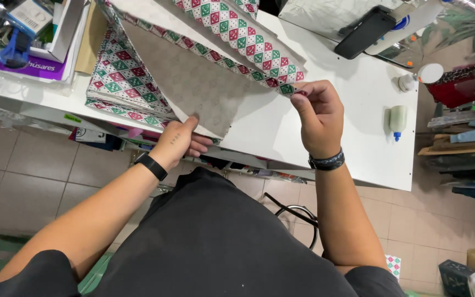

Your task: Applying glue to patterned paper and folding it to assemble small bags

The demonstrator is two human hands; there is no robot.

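Head camera, steeply downward, close over table [325, 126]

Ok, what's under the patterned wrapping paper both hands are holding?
Under the wrapping paper lies the white table, bare toward the glue bottle. Left hand and right hand grip its edges. Whatever lies beneath the folded part is covered.

A sheet of wrapping paper [193, 82], patterned in red, green and white diamonds with a plain grey underside, lies folded across the white table [358, 143]. The left hand [180, 140] pinches its lower corner at the table's near edge. The right hand [319, 113] pinches the folded-over patterned edge. A glue bottle [397, 120] lies near the table's right edge, a black phone [365, 32] at the far side.
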